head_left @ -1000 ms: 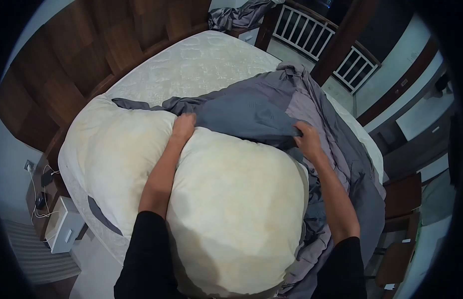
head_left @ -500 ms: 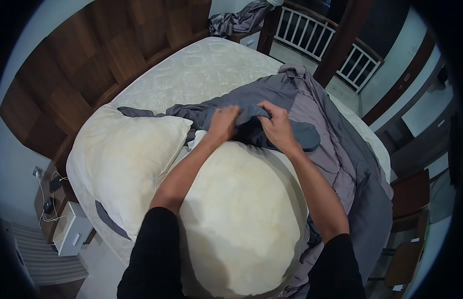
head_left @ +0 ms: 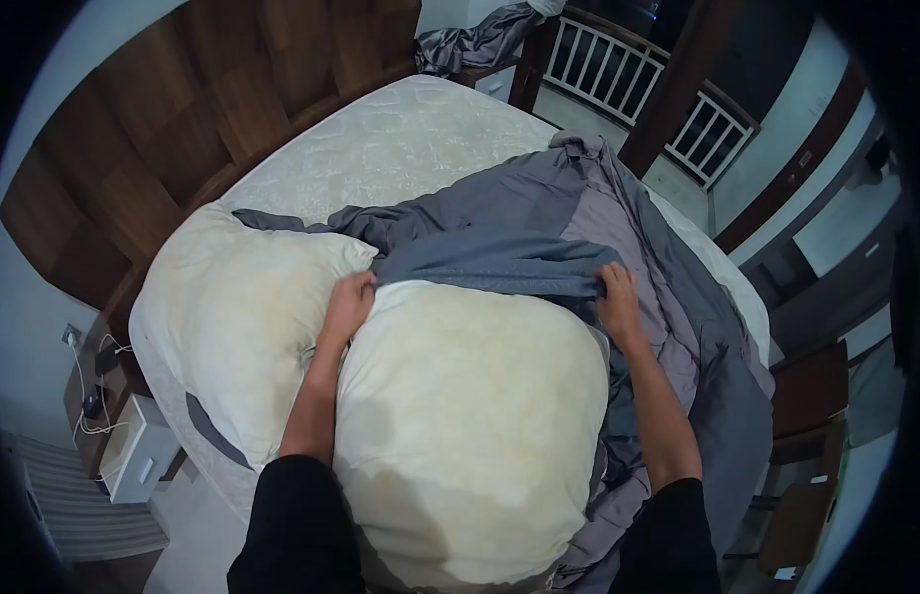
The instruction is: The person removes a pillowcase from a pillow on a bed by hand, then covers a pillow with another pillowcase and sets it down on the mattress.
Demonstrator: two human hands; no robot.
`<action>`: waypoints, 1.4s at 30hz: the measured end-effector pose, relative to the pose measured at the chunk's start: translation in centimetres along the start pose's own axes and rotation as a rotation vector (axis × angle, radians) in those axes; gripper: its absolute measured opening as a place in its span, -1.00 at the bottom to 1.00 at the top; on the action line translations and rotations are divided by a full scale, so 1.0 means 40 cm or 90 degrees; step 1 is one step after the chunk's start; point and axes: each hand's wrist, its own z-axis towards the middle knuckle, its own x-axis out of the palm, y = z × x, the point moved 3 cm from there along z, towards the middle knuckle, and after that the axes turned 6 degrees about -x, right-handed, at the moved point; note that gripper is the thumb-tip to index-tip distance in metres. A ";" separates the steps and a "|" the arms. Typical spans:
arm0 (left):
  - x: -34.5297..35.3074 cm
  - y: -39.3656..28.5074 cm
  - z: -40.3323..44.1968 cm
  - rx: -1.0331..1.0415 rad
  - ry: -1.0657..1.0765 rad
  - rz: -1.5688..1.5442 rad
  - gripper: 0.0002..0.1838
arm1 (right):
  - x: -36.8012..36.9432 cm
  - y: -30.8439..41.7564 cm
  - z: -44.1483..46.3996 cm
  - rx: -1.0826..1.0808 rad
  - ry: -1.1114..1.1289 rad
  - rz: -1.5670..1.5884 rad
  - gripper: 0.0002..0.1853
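Note:
A stained cream pillow [head_left: 470,416] lies in front of me, its far end under the edge of a blue-grey pillowcase [head_left: 494,259]. My left hand [head_left: 352,301] grips the pillowcase's left corner, beside the pillow's far left corner. On the other side, my right hand [head_left: 616,295] pinches the right end of the opening. The cloth is stretched wide between both hands. A second cream pillow [head_left: 247,317] rests just left of my left forearm.
A crumpled grey and mauve comforter [head_left: 628,208] covers the right part of the bare mattress [head_left: 381,148]. The wooden headboard [head_left: 212,89] rises at the left. A nightstand [head_left: 138,450] with cables stands lower left; bundled grey fabric [head_left: 475,40] sits at the far corner.
My hands have moved apart, the left one toward me and leftward, the right one rightward. The bunched pillowcase is now spread across the pillow's far end.

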 end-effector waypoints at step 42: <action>0.351 -0.638 -0.165 0.313 0.386 0.121 -0.69 | 0.166 -0.065 -0.279 0.403 -0.396 0.564 -0.70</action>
